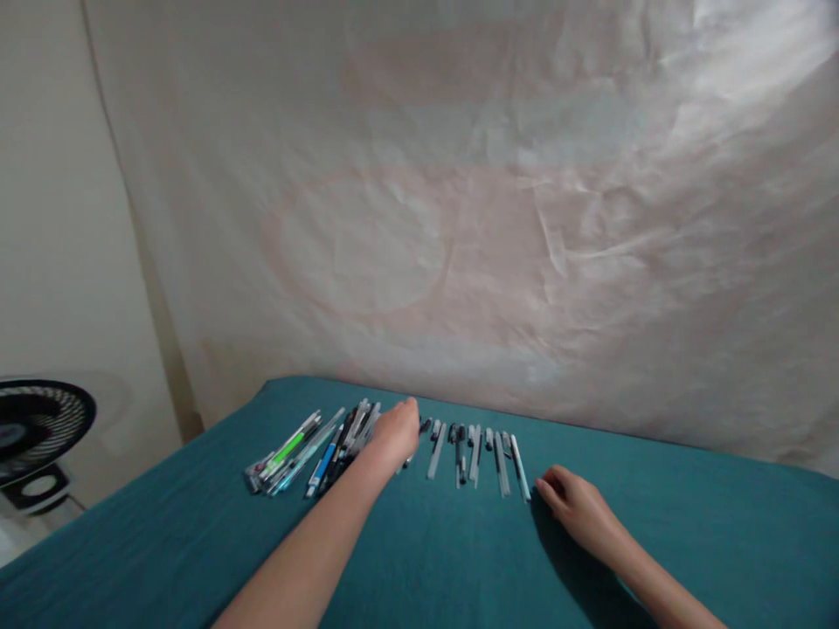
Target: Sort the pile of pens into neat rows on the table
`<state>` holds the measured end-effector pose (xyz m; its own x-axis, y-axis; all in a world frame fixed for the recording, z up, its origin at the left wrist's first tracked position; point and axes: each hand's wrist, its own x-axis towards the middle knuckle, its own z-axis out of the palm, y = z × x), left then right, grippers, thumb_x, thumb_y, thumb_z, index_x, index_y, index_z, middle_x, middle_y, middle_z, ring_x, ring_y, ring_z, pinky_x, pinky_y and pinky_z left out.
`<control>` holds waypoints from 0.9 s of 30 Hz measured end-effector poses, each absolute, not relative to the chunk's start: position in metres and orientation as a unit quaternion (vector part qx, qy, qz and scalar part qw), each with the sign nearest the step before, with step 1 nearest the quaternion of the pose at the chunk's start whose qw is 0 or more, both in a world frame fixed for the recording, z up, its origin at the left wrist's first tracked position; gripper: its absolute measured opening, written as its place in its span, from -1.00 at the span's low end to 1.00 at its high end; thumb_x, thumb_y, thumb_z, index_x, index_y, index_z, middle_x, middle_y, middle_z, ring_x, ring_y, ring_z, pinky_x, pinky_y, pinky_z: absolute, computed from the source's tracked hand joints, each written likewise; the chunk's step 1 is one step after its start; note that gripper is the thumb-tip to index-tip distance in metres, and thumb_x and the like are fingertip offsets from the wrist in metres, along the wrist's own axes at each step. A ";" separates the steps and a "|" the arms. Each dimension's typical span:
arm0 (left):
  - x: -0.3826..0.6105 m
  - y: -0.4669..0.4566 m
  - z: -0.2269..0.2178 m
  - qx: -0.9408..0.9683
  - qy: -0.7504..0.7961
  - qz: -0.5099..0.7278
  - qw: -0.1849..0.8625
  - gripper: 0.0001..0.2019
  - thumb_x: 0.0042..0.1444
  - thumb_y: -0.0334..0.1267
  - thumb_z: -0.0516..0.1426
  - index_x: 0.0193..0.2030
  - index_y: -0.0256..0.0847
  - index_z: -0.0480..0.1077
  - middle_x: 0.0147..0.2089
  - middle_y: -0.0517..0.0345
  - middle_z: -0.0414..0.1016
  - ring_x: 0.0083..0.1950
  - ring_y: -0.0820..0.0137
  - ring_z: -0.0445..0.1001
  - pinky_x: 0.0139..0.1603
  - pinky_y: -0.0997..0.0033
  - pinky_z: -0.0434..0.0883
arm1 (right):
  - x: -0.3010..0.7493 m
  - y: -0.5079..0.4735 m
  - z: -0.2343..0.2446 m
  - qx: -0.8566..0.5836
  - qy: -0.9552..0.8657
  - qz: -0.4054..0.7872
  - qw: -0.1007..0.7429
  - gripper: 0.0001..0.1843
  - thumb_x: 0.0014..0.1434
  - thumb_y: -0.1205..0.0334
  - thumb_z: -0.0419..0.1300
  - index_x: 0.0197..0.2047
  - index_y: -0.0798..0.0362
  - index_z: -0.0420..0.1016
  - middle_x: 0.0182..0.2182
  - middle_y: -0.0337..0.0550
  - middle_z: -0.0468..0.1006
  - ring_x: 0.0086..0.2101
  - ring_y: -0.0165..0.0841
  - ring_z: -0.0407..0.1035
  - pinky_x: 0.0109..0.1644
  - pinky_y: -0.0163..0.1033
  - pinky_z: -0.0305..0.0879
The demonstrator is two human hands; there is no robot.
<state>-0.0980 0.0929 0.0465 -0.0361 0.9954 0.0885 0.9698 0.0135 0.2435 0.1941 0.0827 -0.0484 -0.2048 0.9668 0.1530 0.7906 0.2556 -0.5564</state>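
Observation:
My left hand [398, 430] reaches over the table between a heap of pens and a spaced row. Its fingers curl downward, and the back of the hand hides whatever they hold. Just left of it lies a cluster of dark and clear pens [354, 432], with a blue pen [322, 467] at its edge. Several clear-barrelled pens and their separate caps make up the row to the right, among them a clear pen [436, 452]. A whitish pen [520, 467] ends the row. Close to its near end rests my right hand [580, 507], fingers curled in, with nothing visible in them.
A bundle of pens [285, 459], one bright green, lies at the left of the pen group. Dark green cloth [433, 559] covers the table. A pale creased sheet [459, 218] hangs behind it. Beyond the left edge stands a black fan [39, 428].

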 end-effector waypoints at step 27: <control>-0.103 0.104 0.048 0.696 0.702 0.120 0.097 -0.79 -0.09 -0.27 0.01 -0.50 -0.32 0.43 -0.49 0.04 0.42 -0.38 0.35 0.38 -0.44 0.50 0.16 | 0.193 0.078 -0.046 -0.566 -0.740 0.175 0.318 -0.78 0.05 0.17 -0.03 -0.47 0.07 0.35 -0.56 -0.18 0.44 -0.52 -0.37 0.28 -0.44 -0.33 0.08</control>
<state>-0.1031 0.1036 0.0484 -0.0133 0.9995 0.0302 0.9530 0.0036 0.3029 0.1934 0.0777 -0.0462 -0.1565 0.9496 0.2716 0.7269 0.2969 -0.6193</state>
